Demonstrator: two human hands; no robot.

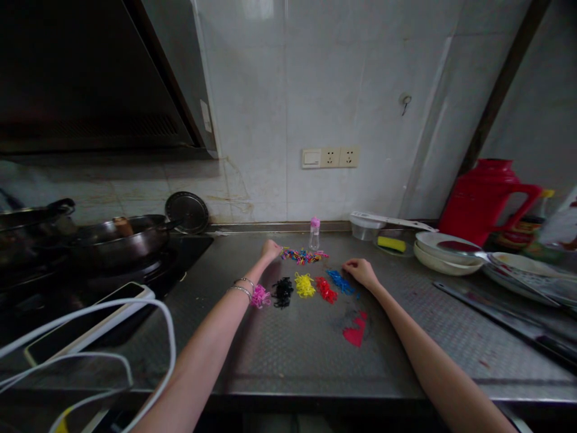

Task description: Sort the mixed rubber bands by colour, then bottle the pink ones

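Note:
My left hand [270,249], a bracelet on its wrist, is closed at the left end of a mixed heap of coloured rubber bands [304,257]. A bit of yellow shows by its fingertips; whether it is gripped I cannot tell. My right hand [360,272] rests on the counter with fingers drawn together, just right of the blue rubber bands [339,281]. Anything in it is too small to make out. Sorted piles form a row: pink bands [260,296], black bands [283,292], yellow bands [305,285] and red bands [325,290]. A clear bottle [314,236] with a pink cap stands behind the heap.
Pans [121,237] sit on the stove at left, near a white cable [169,337]. Along the right are a plastic tub [364,228], a yellow sponge [391,244], bowls [444,258], a long dark utensil [487,313] and a red thermos jug [480,201]. A red heart-shaped patch [355,332] lies in front.

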